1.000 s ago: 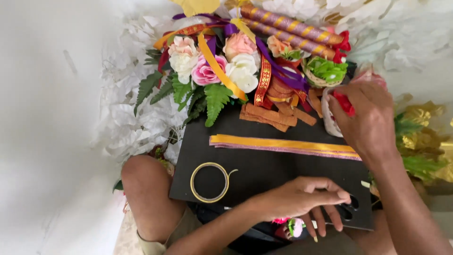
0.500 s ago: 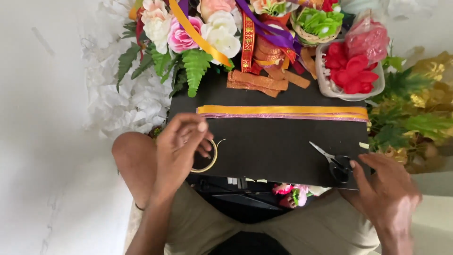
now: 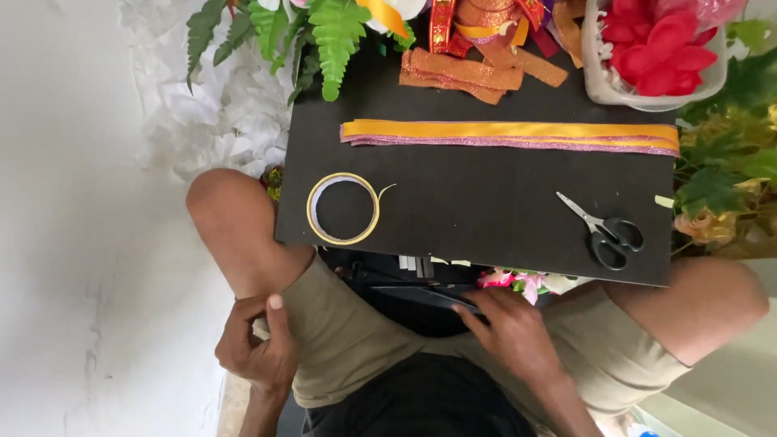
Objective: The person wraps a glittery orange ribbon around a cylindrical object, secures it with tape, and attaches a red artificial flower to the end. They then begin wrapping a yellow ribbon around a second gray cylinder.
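Black board (image 3: pixel 486 218) lies flat across the person's knees, so it works like a little table. On it, near the left side, sits a ring of yellow tape (image 3: pixel 343 208). A small loose end sticks out from the ring. Far across the board lie long yellow and pink ribbons (image 3: pixel 518 134), side by side in a straight line. Orange strips (image 3: pixel 469 73) sit in a pile past them. Black scissors (image 3: pixel 607 233) rest on the right side of the board, shut, with the points facing left.

The left hand (image 3: pixel 257 348) is down by the left leg. Its fingers curl around the edge of the tan shorts (image 3: pixel 356 340), and the thumb points up. It holds cloth, not a tool.

The right hand (image 3: pixel 510 332) is under the near edge of the board. Its fingers are spread and press on a dark flat thing (image 3: pixel 429 295) that pokes out from below the board. I cannot tell if they grip it or just touch it.

Green fern leaves (image 3: pixel 324 32) and white paper flowers (image 3: pixel 218 105) sit at the far left. A white bowl (image 3: pixel 647 97) of red petals stands at the far right, close enough to grab. Small pink flowers (image 3: pixel 510 279) peek out under the board, just by the right hand.
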